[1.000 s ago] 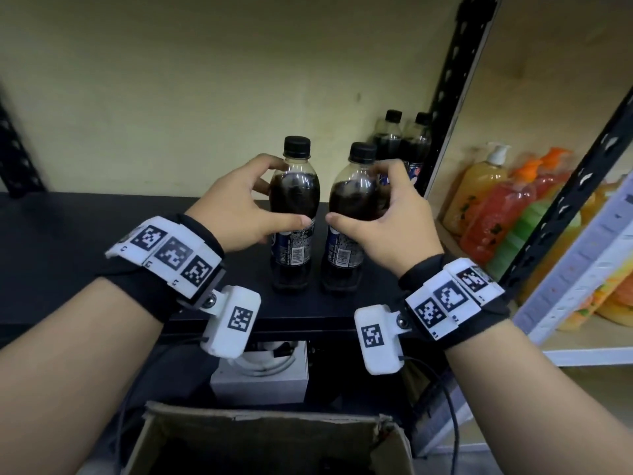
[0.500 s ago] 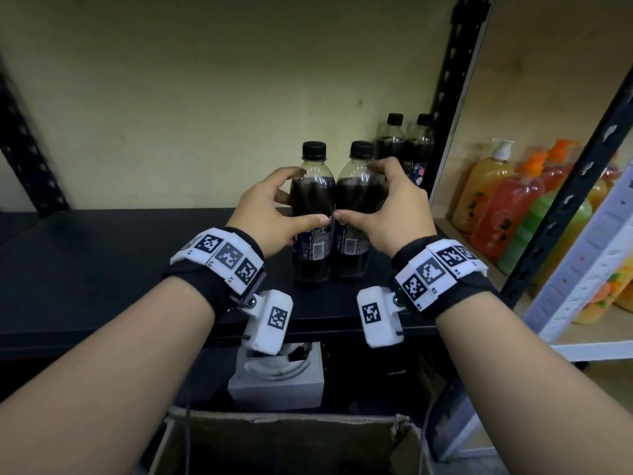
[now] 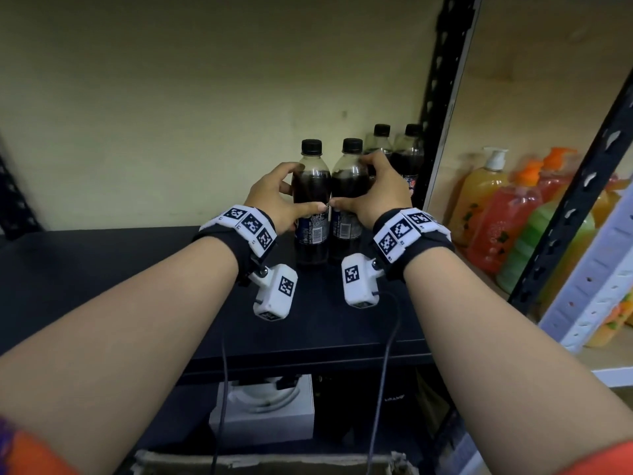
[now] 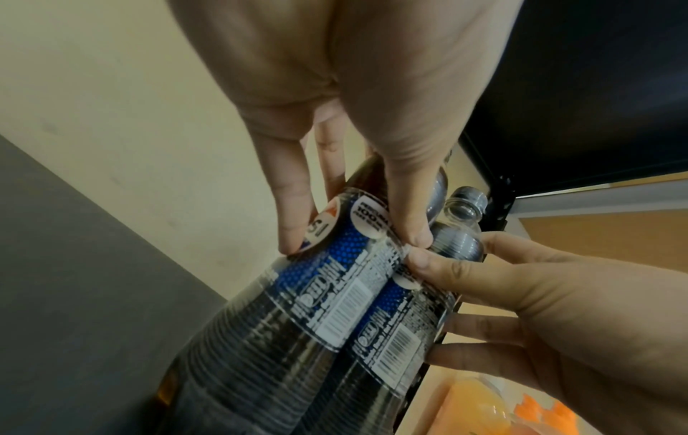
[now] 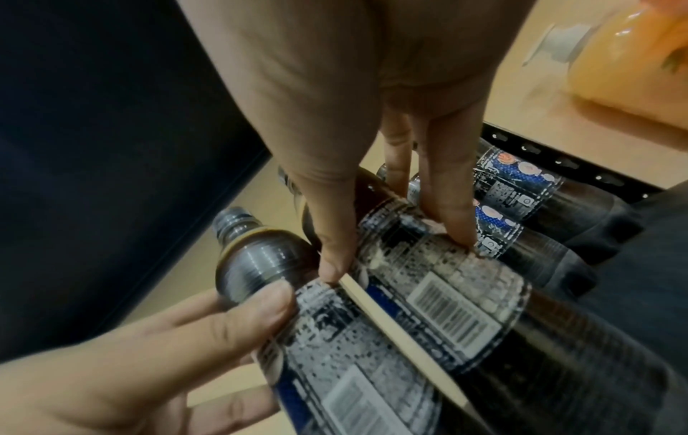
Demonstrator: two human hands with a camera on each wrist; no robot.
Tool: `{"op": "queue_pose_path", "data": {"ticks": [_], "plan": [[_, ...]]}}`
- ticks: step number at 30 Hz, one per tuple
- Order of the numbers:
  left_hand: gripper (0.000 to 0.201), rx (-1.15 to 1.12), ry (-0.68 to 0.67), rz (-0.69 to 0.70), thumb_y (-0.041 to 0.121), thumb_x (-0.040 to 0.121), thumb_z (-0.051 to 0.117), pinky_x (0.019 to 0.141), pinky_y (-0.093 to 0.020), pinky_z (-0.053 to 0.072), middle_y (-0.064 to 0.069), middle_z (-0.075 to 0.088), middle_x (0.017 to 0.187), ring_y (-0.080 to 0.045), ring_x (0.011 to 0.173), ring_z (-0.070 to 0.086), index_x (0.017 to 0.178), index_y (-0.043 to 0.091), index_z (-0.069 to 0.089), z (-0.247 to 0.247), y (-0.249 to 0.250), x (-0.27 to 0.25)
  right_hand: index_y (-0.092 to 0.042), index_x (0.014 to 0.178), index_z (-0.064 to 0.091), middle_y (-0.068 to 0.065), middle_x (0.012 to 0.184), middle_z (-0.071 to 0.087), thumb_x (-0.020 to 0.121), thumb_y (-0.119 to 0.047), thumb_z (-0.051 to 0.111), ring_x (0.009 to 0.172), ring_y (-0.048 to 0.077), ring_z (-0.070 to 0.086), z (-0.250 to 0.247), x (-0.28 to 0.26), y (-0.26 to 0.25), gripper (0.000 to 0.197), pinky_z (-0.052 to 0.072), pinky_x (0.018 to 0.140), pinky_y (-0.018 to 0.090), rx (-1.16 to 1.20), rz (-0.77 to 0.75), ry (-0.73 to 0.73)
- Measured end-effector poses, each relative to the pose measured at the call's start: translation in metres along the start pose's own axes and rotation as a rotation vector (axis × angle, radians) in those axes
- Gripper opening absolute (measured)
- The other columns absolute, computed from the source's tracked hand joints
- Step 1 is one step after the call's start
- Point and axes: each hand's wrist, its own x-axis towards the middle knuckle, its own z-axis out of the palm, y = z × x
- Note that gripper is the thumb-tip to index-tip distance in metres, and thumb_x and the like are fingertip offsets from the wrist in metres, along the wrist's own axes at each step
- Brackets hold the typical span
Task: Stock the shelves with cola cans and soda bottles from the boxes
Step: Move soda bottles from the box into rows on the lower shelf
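The left hand is curled around the left cola bottle, its thumb lying across the front just above the label and its fingers wrapped round the far side; from the left wrist view the fingertips press on the blue label. The right hand grips the right cola bottle in the same manner, thumb in front and fingers behind, and the two thumb tips nearly meet between the bottles. Both bottles stand upright, side by side and touching, on the dark shelf, each holding dark liquid under a black cap. Just behind them and a little to the right, two more cola bottles stand upright against the black upright post of the rack, close to the right hand's fingers. Both wrists carry black bands with white marker tiles, and a white camera unit hangs beneath each one. Beyond the post, on a neighbouring wooden shelf, stand pump bottles of orange, red and green liquid. Below the dark shelf sits a white box, and the torn edge of a cardboard box runs along the bottom of the head view.
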Motion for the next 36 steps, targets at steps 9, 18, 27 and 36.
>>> {"op": "queue_pose_path", "data": {"ticks": [9,18,27,36], "plan": [[0.069,-0.012,0.020,0.002,0.020,0.074,0.089,0.065,-0.041,0.064,0.004,0.062,0.098,-0.015,0.090,0.066,0.133,0.032,0.055,0.019,-0.010,0.054,-0.024,0.127,0.054,0.001,0.122,0.066,0.062,-0.032,0.097,0.112,0.023,0.064,0.022,0.052,0.020,0.079,0.055,0.096,0.041,-0.010,0.003,0.066],[0.074,-0.048,0.060,0.033,0.017,0.072,0.090,0.067,-0.042,0.064,0.005,0.062,0.103,-0.018,0.097,0.066,0.136,0.030,0.054,0.028,-0.026,0.096,-0.025,0.126,0.052,0.004,0.127,0.062,0.067,-0.029,0.095,0.115,0.024,0.061,0.039,0.076,0.030,0.074,0.054,0.096,0.040,0.030,-0.012,0.124],[0.069,-0.033,0.111,0.094,0.020,0.070,0.091,0.086,-0.047,0.060,0.007,0.063,0.111,-0.020,0.105,0.065,0.127,0.035,0.055,0.030,-0.042,0.118,-0.022,0.131,0.052,0.005,0.130,0.060,0.068,-0.029,0.094,0.122,0.025,0.056,0.058,0.084,0.031,0.077,0.050,0.099,0.035,0.031,-0.049,0.176],[0.074,-0.063,0.045,0.069,0.012,0.077,0.086,0.074,-0.035,0.062,0.018,0.060,0.099,-0.018,0.103,0.066,0.141,0.023,0.050,0.031,-0.035,0.127,-0.025,0.139,0.050,0.009,0.144,0.038,0.079,-0.031,0.086,0.118,0.030,0.058,0.055,0.081,0.026,0.070,0.052,0.097,0.039,-0.064,-0.087,0.206]]}}
